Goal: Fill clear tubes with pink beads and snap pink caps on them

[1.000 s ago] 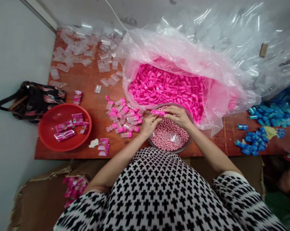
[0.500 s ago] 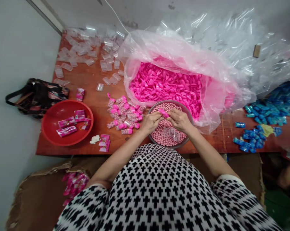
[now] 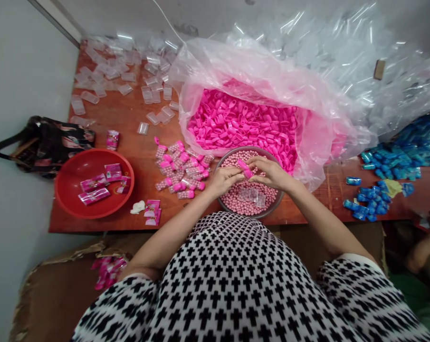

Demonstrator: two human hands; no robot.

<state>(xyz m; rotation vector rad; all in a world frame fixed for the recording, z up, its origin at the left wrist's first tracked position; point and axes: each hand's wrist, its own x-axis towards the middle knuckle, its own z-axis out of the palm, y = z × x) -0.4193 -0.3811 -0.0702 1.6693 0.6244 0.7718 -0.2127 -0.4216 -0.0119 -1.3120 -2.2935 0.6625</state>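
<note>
Pink and small, the capped container (image 3: pixel 243 168) is sitting pinched between both hands, held just above the round bowl (image 3: pixel 277 202) of pink candy balls (image 3: pixel 236 202). I am seeing the left hand (image 3: pixel 224 180) gripping its near end with fingers curled around it, while the right hand (image 3: pixel 272 174) is closing thumb and fingertips over the pink cap end. Both hands are hovering over the bowl's far half, and a couple of clear empty containers (image 3: pixel 252 194) are lying on top of the balls just below them.

Just left of the bowl, a heap of filled pink-capped containers (image 3: pixel 181 171) is lying on the wooden table (image 3: pixel 136 152). Directly behind the bowl, a big clear plastic bag (image 3: pixel 257 85) is standing open, full of loose pink caps (image 3: pixel 243 126). Farther left, a red basin (image 3: pixel 93 183) is holding several pink packets (image 3: pixel 97 183), with two more pink packets (image 3: pixel 152 212) lying near the table's front edge. Clear empty containers are lying scattered across the far left corner (image 3: pixel 122 76). A dark handbag (image 3: pixel 43 142) is resting off the table's left edge. On the right, blue-capped containers (image 3: pixel 369 202) are lying in a loose cluster, well apart from the bowl. Another person's arm (image 3: pixel 423 242) is showing at the right edge.
</note>
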